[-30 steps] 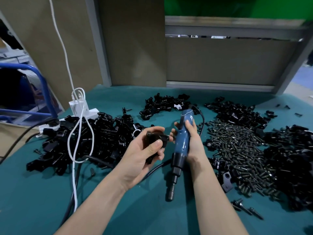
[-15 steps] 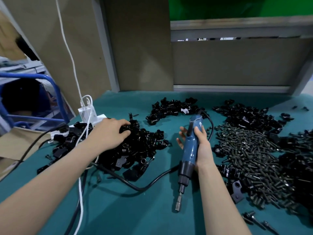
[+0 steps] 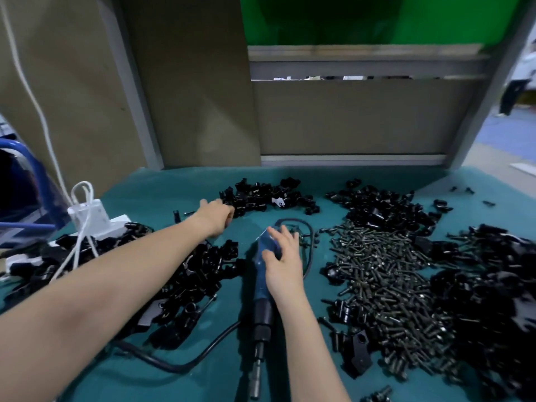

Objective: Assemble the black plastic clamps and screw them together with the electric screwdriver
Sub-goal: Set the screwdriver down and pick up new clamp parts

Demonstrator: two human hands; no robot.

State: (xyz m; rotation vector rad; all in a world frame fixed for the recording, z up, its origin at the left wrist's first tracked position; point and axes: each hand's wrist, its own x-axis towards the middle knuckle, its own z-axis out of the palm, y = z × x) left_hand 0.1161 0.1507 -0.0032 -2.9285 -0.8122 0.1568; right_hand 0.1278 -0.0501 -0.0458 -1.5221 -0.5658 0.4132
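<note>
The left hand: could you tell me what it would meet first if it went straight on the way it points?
The left hand points at the far pile of black clamp parts and looks close to its left edge, though depth is unclear.

White pwr strip, white cable, blue frame, green backdrop

Left arm stretched far forward, left hand knuckles up, fingers curled downward, fingertips hidden. Right forearm points straight ahead; right hand palm down, fingers spread and loosely extended, thumb out left.
</note>
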